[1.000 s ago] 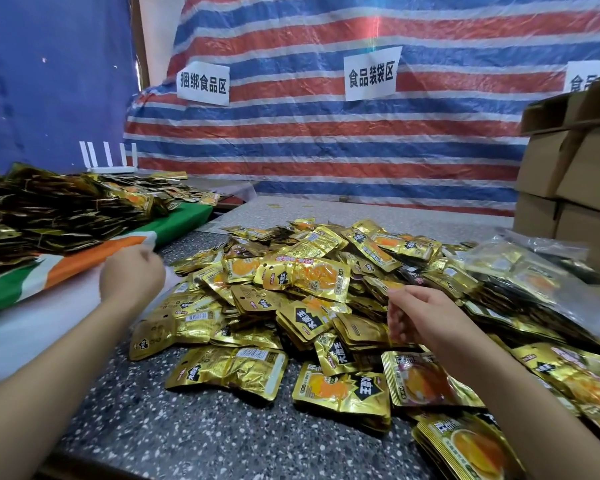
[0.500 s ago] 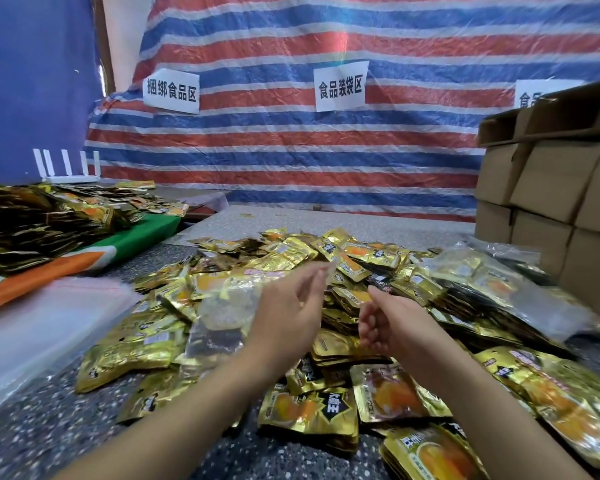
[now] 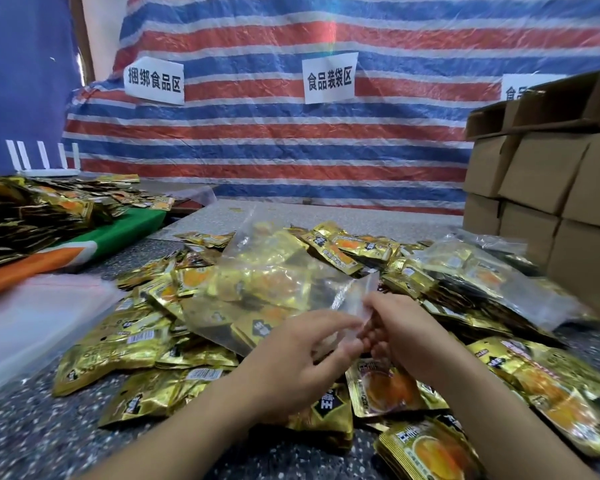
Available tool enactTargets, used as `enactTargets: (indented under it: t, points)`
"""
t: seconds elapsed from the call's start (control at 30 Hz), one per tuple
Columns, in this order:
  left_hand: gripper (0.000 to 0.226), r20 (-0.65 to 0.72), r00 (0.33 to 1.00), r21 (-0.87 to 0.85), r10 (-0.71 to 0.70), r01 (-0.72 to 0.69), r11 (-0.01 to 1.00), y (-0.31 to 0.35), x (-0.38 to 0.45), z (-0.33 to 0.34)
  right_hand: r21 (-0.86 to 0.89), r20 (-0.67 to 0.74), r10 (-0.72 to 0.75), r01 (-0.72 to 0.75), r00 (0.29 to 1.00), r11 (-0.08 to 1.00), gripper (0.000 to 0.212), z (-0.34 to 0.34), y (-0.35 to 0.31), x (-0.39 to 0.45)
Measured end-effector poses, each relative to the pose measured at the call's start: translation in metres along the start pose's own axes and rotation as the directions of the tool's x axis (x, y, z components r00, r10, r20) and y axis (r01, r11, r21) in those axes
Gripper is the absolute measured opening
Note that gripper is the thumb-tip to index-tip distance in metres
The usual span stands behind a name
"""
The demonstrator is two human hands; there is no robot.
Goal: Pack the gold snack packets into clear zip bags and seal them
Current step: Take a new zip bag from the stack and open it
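Speckled grey worktop (image 3: 32, 441) fills the near foreground, heaped with gold snack packets (image 3: 146, 344). Just above that heap the left hand (image 3: 291, 355) and right hand (image 3: 402, 334) meet, both pinching one corner of an empty clear zip bag (image 3: 267, 289). From that pinch the bag's long axis runs away and leftward, its mouth probably at the fingers, equally near either hand. Filled bags (image 3: 482, 271) lie beyond, right.

Makeshift packing workshop; tarp wall (image 3: 291, 140); zone signs (image 3: 329, 77); stacked cartons (image 3: 541, 181)
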State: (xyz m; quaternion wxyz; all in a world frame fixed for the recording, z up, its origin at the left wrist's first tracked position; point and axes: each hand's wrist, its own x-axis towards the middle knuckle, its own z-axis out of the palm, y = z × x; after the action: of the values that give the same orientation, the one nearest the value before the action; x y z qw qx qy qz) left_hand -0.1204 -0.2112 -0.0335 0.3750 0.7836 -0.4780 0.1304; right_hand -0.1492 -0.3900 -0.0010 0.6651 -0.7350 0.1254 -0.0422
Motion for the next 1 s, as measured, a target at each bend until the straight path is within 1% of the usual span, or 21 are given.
enactTargets:
  t: [0.07,0.13,0.27,0.37,0.43,0.5,0.57,0.6,0.67,0.8,0.93,1.0]
  points:
    - [0.063,-0.05,0.999,-0.034,-0.022,0.02,0.999,-0.001,0.0,-0.001,0.005,0.008,-0.054,0.054,0.998,0.999,0.025,-0.001,0.001,0.001]
    - [0.064,-0.126,0.989,-0.07,-0.082,0.073,0.995,-0.002,0.002,-0.001,0.023,0.002,-0.112,0.112,0.994,0.993,0.02,-0.002,0.003,0.003]
    - [0.043,-0.253,0.945,-0.032,-0.207,0.206,0.978,-0.007,0.004,-0.002,0.102,0.016,-0.143,0.141,0.99,0.985,0.018,-0.006,0.004,0.003]
    - [0.027,-0.267,0.934,-0.084,-0.236,0.222,0.971,-0.005,0.004,-0.004,0.174,0.106,-0.169,0.149,0.98,0.973,0.016,-0.006,0.001,-0.001]
    - [0.009,-0.311,0.925,-0.12,-0.219,0.19,0.974,0.001,0.005,-0.008,0.211,0.136,-0.223,0.192,0.965,0.959,0.018,-0.002,0.0,-0.005]
    - [0.019,-0.366,0.919,-0.095,-0.15,0.123,0.988,0.006,0.006,-0.01,0.132,0.072,-0.318,0.307,0.945,0.942,0.024,0.003,0.0,-0.009]
    - [0.027,-0.353,0.93,-0.109,-0.101,0.066,0.992,0.009,0.005,-0.012,0.028,0.007,-0.423,0.423,0.906,0.906,0.026,0.009,0.003,-0.01]
    - [0.03,-0.332,0.939,-0.117,-0.083,0.047,0.992,0.009,0.005,-0.013,0.008,-0.007,-0.454,0.454,0.891,0.891,0.026,0.012,0.005,-0.011]
    - [0.034,-0.308,0.95,-0.102,-0.059,0.028,0.994,0.011,0.004,-0.012,0.006,0.01,-0.472,0.472,0.881,0.882,0.022,0.017,0.006,-0.013]
    - [0.042,-0.293,0.955,-0.093,-0.043,0.016,0.996,0.009,0.006,-0.01,0.044,0.119,-0.451,0.449,0.885,0.892,0.015,0.023,0.007,-0.017]
    - [0.038,-0.278,0.961,-0.063,-0.003,-0.015,0.998,0.005,0.005,-0.013,0.074,0.18,-0.426,0.42,0.887,0.905,0.02,0.022,0.007,-0.02]
    - [0.038,-0.284,0.959,-0.035,0.018,-0.029,0.999,0.005,0.005,-0.014,0.076,0.183,-0.423,0.416,0.887,0.906,0.022,0.021,0.006,-0.021]
